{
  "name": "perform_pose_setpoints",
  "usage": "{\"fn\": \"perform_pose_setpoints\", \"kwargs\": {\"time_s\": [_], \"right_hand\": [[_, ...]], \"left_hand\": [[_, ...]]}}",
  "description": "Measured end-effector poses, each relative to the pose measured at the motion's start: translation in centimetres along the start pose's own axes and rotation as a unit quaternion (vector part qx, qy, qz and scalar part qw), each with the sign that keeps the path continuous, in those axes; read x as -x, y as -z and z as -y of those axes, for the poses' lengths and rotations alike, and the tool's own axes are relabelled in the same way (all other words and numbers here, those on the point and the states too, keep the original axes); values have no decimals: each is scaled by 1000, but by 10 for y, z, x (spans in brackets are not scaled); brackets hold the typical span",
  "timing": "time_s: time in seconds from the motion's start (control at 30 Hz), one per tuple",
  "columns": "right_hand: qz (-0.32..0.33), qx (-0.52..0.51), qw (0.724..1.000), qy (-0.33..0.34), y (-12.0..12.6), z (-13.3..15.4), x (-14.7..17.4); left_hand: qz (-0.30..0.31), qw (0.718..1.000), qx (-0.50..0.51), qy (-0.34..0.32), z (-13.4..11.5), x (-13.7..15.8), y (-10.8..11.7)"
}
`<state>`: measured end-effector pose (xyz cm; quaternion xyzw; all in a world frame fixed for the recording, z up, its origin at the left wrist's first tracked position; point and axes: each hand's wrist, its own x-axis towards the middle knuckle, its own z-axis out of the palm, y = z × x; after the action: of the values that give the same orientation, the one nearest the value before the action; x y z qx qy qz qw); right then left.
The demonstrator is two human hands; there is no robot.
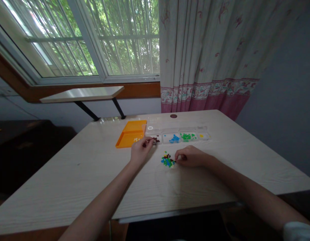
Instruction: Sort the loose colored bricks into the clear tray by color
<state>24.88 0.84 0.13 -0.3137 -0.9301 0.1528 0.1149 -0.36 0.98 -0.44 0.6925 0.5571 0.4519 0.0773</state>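
On the table [94,174], a small pile of mixed coloured pieces [167,160] lies between the far edge and the near edge. The right hand [191,156] is just beside its right side; the thumb and forefinger are bent close together, but it cannot be told whether they pinch a piece. Nearer to the far edge lies a clear tray [207,136], with dark brown, blue, green and yellow pieces in separate compartments. The left hand [141,149] is at the dark brown ones, before an orange box [125,139]; whether its fingers hold something cannot be told.
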Motion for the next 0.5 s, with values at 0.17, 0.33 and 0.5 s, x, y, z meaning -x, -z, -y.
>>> {"fn": "perform_pose_setpoints", "kwargs": {"time_s": [0.17, 0.33, 0.5], "right_hand": [[6, 15, 1000, -4, 1, -1, 0], [8, 17, 1000, -5, -1, -1, 0], [3, 11, 1000, -3, -2, -1, 0]], "left_hand": [[-14, 992, -91, 82, 13, -9, 4], [2, 986, -145, 84, 16, -9, 4], [16, 988, -136, 73, 19, -9, 3]]}}
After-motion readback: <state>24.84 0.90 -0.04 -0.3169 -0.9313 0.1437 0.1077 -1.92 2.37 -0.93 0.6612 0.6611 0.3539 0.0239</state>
